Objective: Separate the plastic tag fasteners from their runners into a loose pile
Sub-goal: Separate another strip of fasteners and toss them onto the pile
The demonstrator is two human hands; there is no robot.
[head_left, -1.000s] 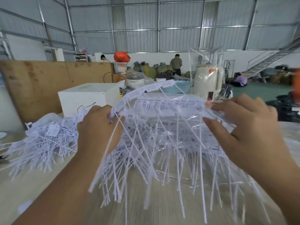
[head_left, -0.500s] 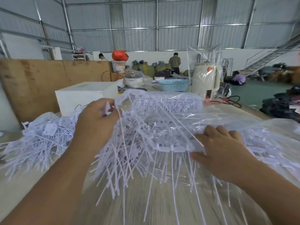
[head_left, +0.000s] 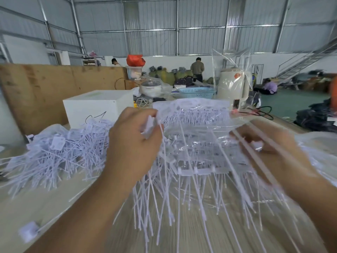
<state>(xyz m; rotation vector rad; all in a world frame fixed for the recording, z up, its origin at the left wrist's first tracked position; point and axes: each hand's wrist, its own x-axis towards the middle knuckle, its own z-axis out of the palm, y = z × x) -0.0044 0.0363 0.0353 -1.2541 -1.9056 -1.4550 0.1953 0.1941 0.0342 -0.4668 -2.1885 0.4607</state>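
The table point(head_left: 36, 203) carries a loose pile point(head_left: 54, 154) at nine o'clock and runnered tag fasteners point(head_left: 191, 161) at centre. The left hand point(head_left: 133, 145) pinches fasteners; the blurred right hand point(head_left: 273, 156) grips strands. Mid-separation, I'd judge; next, a firm tug apart.

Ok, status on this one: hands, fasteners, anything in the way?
Left hand pinching fasteners up off the heap. Right hand blurred, gripping a few strands. Loose pile at left. Clear plastic bag tangled among them.
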